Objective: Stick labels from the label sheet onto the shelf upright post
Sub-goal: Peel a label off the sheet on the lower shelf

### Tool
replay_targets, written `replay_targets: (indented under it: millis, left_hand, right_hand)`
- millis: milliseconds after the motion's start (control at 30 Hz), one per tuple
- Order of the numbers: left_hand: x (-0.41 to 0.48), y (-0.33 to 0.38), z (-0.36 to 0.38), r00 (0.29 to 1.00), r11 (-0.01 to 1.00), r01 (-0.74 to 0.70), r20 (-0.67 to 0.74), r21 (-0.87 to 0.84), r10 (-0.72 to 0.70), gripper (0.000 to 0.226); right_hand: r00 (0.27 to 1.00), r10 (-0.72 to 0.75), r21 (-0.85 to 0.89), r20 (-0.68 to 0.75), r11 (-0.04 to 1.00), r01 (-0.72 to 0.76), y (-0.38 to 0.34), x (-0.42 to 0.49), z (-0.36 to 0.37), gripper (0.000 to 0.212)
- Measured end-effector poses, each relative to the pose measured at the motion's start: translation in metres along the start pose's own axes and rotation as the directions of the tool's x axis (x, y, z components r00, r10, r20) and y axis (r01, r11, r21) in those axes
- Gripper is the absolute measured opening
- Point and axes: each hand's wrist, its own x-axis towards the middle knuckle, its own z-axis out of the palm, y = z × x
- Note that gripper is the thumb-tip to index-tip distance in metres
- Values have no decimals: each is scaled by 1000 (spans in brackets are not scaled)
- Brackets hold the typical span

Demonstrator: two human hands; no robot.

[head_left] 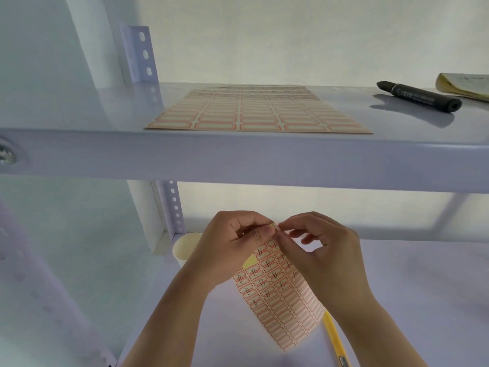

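Note:
A label sheet (280, 300) with red-bordered labels, several marked "B", hangs between my hands above the lower shelf. My left hand (232, 245) grips its top edge. My right hand (320, 250) pinches a small label (276, 225) at the sheet's top corner, fingertips meeting those of the left hand. A second label sheet (259, 112) lies flat on the upper shelf (238, 157). The perforated white upright post (173, 207) stands at the back left, with its upper part (140, 54) above the upper shelf.
A black marker (420, 96) and a yellowish notepad (465, 84) lie at the right of the upper shelf. A paper cup (185, 246) stands on the lower shelf by the post. A yellow pencil (334, 337) lies under the held sheet. Another post (39, 287) runs near left.

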Motion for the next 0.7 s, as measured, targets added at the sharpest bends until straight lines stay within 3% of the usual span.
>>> replay_targets:
  millis: [267,433,700]
  left_hand:
    - [3,-3,-3,999,999,-24,29,34,23,15]
    - [5,-4,-3,997,991,-22,75,134,12,14]
    - [11,-15,0,998,979,27,46,204,-38,18]
  right_hand:
    - [996,80,115,27,990,-82,3,1,0,5]
    - [988,152,145,18,978,-153,1,1,-1,21]
    - [959,282,161,-16,948,-276,8,0,-1,12]
